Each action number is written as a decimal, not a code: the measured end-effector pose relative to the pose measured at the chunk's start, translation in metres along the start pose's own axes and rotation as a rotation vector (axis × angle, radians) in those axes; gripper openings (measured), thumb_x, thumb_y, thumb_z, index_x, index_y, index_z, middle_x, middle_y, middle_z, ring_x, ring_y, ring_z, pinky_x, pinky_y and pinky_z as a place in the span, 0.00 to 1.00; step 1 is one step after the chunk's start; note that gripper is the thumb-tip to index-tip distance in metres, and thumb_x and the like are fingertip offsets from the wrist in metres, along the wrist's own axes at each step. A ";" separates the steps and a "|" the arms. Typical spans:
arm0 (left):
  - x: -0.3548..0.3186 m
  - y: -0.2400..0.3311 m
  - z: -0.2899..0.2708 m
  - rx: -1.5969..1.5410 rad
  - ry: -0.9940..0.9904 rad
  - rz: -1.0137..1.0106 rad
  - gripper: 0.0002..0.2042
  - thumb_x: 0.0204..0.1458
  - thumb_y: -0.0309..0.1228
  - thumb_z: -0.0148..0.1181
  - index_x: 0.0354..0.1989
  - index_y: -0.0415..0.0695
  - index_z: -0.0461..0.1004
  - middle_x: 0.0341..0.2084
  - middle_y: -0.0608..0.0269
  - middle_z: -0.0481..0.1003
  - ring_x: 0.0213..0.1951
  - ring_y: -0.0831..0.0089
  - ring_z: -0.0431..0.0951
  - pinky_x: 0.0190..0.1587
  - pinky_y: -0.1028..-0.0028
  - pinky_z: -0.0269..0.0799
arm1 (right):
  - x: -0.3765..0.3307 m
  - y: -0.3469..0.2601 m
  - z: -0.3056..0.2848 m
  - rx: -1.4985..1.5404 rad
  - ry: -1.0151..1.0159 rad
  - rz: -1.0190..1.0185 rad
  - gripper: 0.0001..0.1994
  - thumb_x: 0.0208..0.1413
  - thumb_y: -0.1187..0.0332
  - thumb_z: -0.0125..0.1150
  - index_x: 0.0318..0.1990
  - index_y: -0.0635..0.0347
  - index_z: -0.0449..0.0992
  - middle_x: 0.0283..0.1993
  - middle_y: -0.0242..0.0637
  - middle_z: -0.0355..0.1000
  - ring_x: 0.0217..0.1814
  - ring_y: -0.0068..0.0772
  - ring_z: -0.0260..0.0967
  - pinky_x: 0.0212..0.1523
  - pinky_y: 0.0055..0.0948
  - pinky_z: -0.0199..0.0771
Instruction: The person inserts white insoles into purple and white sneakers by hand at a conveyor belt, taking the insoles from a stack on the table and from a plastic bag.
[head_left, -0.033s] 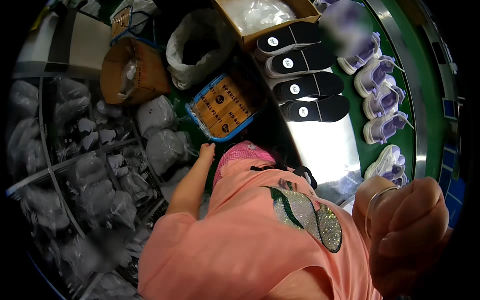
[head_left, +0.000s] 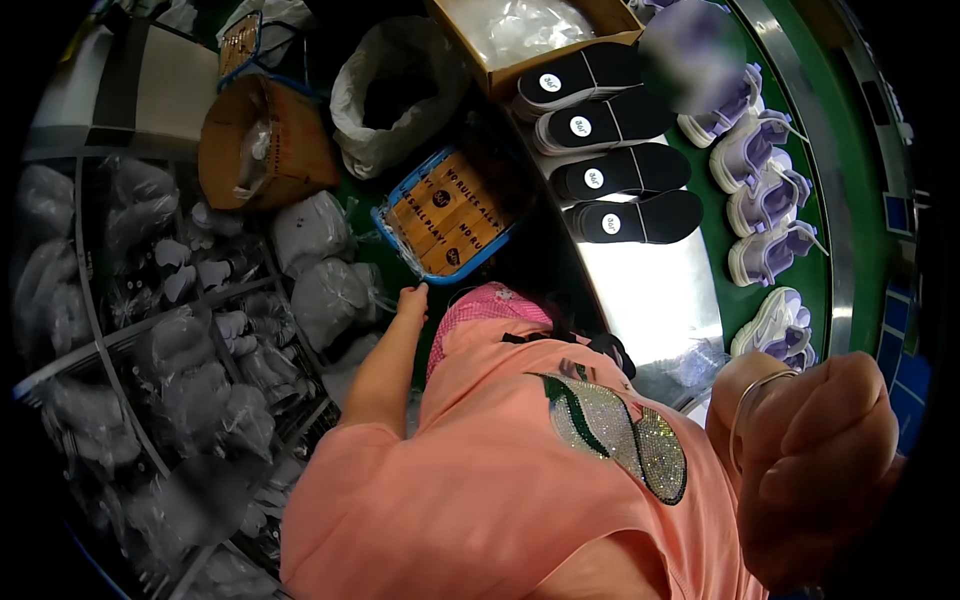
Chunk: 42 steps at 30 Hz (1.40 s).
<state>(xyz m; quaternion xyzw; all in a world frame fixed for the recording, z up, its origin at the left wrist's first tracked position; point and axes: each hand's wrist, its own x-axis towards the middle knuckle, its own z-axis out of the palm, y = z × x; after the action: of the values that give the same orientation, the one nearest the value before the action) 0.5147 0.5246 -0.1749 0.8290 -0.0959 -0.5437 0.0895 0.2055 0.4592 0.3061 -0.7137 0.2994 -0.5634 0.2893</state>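
My left hand (head_left: 412, 300) reaches to the near corner of a blue plastic basket (head_left: 462, 276), its small fingers closed at the rim. An orange-brown printed sheet or packet (head_left: 440, 215) with black markings fills the basket. Large and close on the right, my right hand (head_left: 825, 440) is curled into a fist, with a bangle on the wrist. Its palm side is hidden, so anything inside cannot be made out. Beyond that fist, white-and-lilac sneakers (head_left: 768, 255) line a green surface. Black insoles (head_left: 640, 215), banded in stacks, lie on a shiny metal surface (head_left: 650, 290).
On the left, a divided rack (head_left: 130, 330) holds several clear bags of grey-white parts (head_left: 190, 385). Farther back are a cardboard box (head_left: 300, 150), a white bag-lined bin (head_left: 365, 150) and an open carton (head_left: 500, 78) of clear plastic. A metal rail (head_left: 825, 190) runs along the right.
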 end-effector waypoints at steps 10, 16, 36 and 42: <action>0.066 0.060 0.006 -0.451 -0.134 0.076 0.38 0.48 0.49 0.46 0.60 0.49 0.30 0.58 0.55 0.45 0.55 0.56 0.53 0.51 0.58 0.55 | 0.002 0.006 0.024 -0.219 -0.009 0.172 0.03 0.44 0.69 0.55 0.28 0.50 0.68 0.16 0.32 0.61 0.15 0.20 0.54 0.17 0.19 0.51; 0.067 0.112 0.015 -0.258 -0.002 0.343 0.38 0.46 0.40 0.50 0.59 0.44 0.33 0.54 0.43 0.49 0.53 0.55 0.57 0.51 0.64 0.59 | 0.001 0.020 0.027 -0.127 -0.032 0.142 0.03 0.45 0.71 0.54 0.26 0.54 0.67 0.14 0.34 0.60 0.14 0.24 0.54 0.14 0.20 0.51; 0.154 0.057 -0.319 -0.379 0.911 0.405 0.06 0.40 0.28 0.49 0.26 0.40 0.69 0.26 0.53 0.72 0.29 0.63 0.71 0.33 0.67 0.66 | 0.084 0.078 0.208 0.174 -0.123 0.159 0.09 0.44 0.79 0.50 0.35 0.61 0.65 0.28 0.38 0.62 0.24 0.31 0.58 0.25 0.24 0.58; 0.204 0.077 -0.533 -0.192 1.248 0.166 0.19 0.40 0.38 0.53 0.35 0.35 0.68 0.33 0.46 0.70 0.37 0.54 0.70 0.40 0.63 0.65 | 0.123 0.169 0.392 -0.002 -0.212 0.473 0.10 0.44 0.78 0.49 0.37 0.66 0.67 0.35 0.39 0.62 0.34 0.32 0.61 0.34 0.25 0.62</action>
<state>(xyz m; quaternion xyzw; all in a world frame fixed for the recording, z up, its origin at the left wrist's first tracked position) 1.0794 0.4213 -0.1261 0.9678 -0.0403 0.0441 0.2444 0.5948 0.2853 0.1790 -0.6791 0.4265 -0.4016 0.4423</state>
